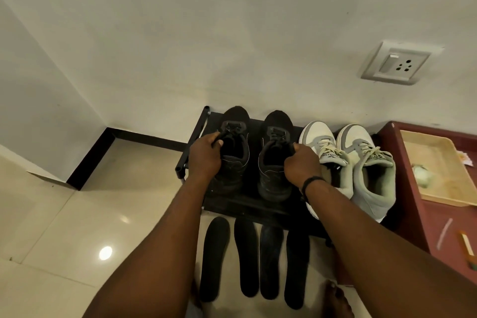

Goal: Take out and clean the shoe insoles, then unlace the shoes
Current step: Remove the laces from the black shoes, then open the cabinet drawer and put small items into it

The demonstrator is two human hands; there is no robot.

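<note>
Two black shoes stand side by side on a low black rack (258,205) against the wall. My left hand (205,155) grips the tongue of the left black shoe (236,137). My right hand (302,162) grips the tongue and collar of the right black shoe (275,152). Several dark insoles (215,258) lie in a row on the floor in front of the rack. A pair of grey and white sneakers (361,162) with cream laces stands on the rack to the right, partly behind my right forearm.
A maroon cabinet (413,188) at the right holds a beige tray (436,162) and small items. A wall socket (398,63) is above. Glossy tiled floor (77,227) spreads to the left. My bare foot (335,299) shows at the bottom.
</note>
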